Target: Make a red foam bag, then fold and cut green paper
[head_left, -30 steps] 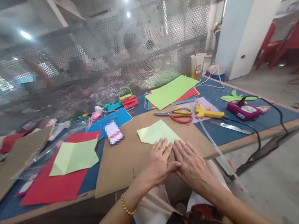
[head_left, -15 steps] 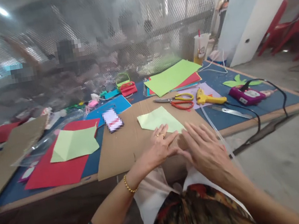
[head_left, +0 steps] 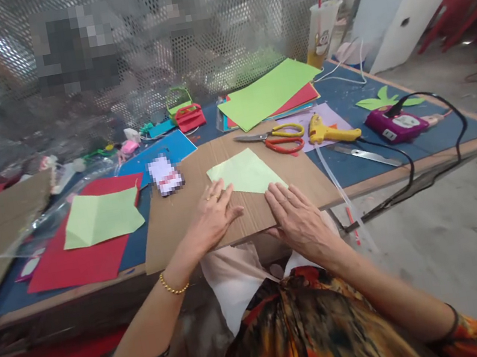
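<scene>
A pale green piece of paper [head_left: 244, 171], with slanted edges, lies on a brown cardboard sheet [head_left: 183, 227] at the table's front. My left hand [head_left: 211, 216] rests flat at the paper's left lower edge, fingers stretched out and thumb apart. On the paper's lower right corner lie the fingertips of my right hand [head_left: 297, 214], its fingers straight and its palm over the cardboard's front edge. Neither hand grips anything. Beyond the paper are scissors [head_left: 275, 137] with yellow and red handles, blades pointing left.
A yellow glue gun [head_left: 331, 131] lies right of the scissors, near a metal blade [head_left: 369, 155] and a purple box [head_left: 396, 123] with a black cable. Left are a phone-like object [head_left: 165, 175], red paper [head_left: 74, 267] and creased green paper [head_left: 101, 218]. A drink cup [head_left: 324, 33] stands behind.
My hands have drawn apart: the left has moved left, and the right presses the paper's lower right corner. The camera view has tipped down slightly.
</scene>
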Available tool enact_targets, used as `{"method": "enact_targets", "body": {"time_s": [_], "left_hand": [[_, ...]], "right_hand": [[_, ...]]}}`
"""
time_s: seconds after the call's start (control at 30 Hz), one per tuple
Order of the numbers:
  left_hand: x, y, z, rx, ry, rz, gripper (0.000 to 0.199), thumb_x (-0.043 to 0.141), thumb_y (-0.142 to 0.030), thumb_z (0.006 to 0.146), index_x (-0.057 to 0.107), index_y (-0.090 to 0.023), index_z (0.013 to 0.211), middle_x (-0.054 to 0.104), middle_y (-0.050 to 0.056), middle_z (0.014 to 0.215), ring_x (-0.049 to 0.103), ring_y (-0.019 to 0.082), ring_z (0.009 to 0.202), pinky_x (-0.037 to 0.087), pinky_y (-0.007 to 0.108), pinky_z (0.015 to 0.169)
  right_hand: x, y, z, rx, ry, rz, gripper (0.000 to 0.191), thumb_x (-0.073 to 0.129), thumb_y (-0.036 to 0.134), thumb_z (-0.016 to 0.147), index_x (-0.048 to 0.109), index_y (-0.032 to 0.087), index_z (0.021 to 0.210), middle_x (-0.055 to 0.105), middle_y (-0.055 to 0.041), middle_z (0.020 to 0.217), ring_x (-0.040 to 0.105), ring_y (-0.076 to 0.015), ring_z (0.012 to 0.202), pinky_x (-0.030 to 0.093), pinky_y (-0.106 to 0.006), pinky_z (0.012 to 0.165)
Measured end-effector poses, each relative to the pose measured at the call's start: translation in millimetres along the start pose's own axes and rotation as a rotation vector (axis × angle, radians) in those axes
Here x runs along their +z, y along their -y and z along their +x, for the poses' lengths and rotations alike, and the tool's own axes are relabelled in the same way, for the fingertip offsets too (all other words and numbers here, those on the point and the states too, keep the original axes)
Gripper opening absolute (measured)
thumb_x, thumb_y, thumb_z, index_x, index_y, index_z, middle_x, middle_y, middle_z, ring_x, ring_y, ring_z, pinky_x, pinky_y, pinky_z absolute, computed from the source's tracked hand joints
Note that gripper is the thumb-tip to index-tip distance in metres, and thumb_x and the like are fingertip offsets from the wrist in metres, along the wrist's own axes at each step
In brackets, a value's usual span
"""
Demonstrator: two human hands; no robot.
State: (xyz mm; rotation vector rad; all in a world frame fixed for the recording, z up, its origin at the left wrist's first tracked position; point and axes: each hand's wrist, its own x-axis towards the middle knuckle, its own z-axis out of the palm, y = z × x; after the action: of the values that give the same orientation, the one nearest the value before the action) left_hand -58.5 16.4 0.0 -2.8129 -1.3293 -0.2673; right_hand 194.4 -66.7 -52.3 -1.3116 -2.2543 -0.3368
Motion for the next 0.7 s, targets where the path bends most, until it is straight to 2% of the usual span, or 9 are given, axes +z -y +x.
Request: {"method": "enact_targets", "body": {"time_s": [0.1,0.2,0.27,0.33,0.4,0.47,0.53,0.6,0.7], "left_hand": [[-3.9,17,-10,-0.046,0.004,0.045,0.093,0.024,-0.077,0.108,0.053,-0.009,0.164,0.046,0.027,0.173,0.044,0.037,0.165,0.036,0.06,0.134],[-4.4,14,-10,-0.062,-0.027,0.117,0.09,0.027,-0.076,0.109,0.056,-0.01,0.162,0.051,0.027,0.17,0.046,0.038,0.163,0.036,0.062,0.133],[-4.5,1,-2,-0.076,-0.093,0.177,0.085,0.036,-0.075,0.108,0.064,-0.009,0.153,0.058,0.028,0.164,0.05,0.042,0.159,0.038,0.064,0.131],[-5.9,-18,8,-0.085,-0.162,0.209,0.073,0.046,-0.068,0.109,0.073,-0.008,0.14,0.067,0.029,0.151,0.06,0.044,0.146,0.045,0.064,0.124],[-8.8,-41,17,-0.081,-0.182,0.174,0.056,0.05,-0.055,0.112,0.076,-0.009,0.131,0.075,0.026,0.131,0.07,0.04,0.125,0.055,0.058,0.11],[-11.6,-61,21,-0.071,-0.164,0.074,0.045,0.045,-0.041,0.115,0.074,-0.011,0.133,0.076,0.02,0.117,0.071,0.034,0.109,0.059,0.051,0.099],[-12.4,-76,18,-0.069,-0.16,-0.043,0.045,0.041,-0.038,0.116,0.068,-0.013,0.143,0.076,0.016,0.114,0.071,0.03,0.108,0.06,0.046,0.097],[-10.0,-82,9,-0.059,-0.169,-0.125,0.048,0.038,-0.042,0.118,0.064,-0.015,0.147,0.076,0.015,0.121,0.071,0.029,0.114,0.06,0.045,0.101],[-1.8,-82,-6,0.01,-0.2,-0.131,0.051,0.044,-0.051,0.115,0.065,-0.015,0.144,0.073,0.018,0.136,0.069,0.031,0.128,0.058,0.049,0.111]], "right_hand": [[2,-2,0,0.021,0.01,0.025,0.076,0.07,0.039,0.103,0.047,-0.002,0.163,0.056,-0.0326,0.164,0.053,-0.0425,0.156,0.044,-0.061,0.129],[1,0,2,0.02,-0.013,-0.004,0.071,0.071,0.038,0.103,0.053,-0.003,0.158,0.059,-0.0325,0.161,0.056,-0.0423,0.153,0.046,-0.06,0.127],[-2,8,5,0.025,-0.014,-0.047,0.067,0.07,0.038,0.103,0.057,-0.003,0.155,0.062,-0.0319,0.158,0.058,-0.0416,0.151,0.047,-0.058,0.125],[-6,23,10,0.051,-0.03,-0.089,0.062,0.068,0.04,0.105,0.061,-0.002,0.15,0.066,-0.0313,0.153,0.061,-0.0405,0.146,0.049,-0.055,0.121],[-10,40,16,0.08,-0.073,-0.1,0.057,0.066,0.04,0.106,0.066,-0.003,0.143,0.072,-0.0315,0.144,0.064,-0.0394,0.137,0.053,-0.052,0.111],[-14,53,21,0.062,-0.091,-0.055,0.044,0.065,0.035,0.106,0.073,-0.001,0.13,0.077,-0.0291,0.13,0.066,-0.036,0.122,0.054,-0.047,0.099],[-22,59,21,-0.003,-0.148,0.03,0.023,0.063,0.026,0.106,0.078,0.008,0.104,0.08,-0.0194,0.101,0.064,-0.0288,0.098,0.05,-0.041,0.084],[-31,55,16,-0.115,-0.219,0.173,0.026,0.062,0.019,0.106,0.073,0.016,0.083,0.074,-0.0092,0.079,0.058,-0.0231,0.084,0.044,-0.039,0.077],[-48,37,3,-0.198,-0.271,0.401,0.026,0.063,0.015,0.106,0.069,0.019,0.081,0.079,-0.0042,0.083,0.062,-0.0194,0.086,0.043,-0.038,0.082]]}}
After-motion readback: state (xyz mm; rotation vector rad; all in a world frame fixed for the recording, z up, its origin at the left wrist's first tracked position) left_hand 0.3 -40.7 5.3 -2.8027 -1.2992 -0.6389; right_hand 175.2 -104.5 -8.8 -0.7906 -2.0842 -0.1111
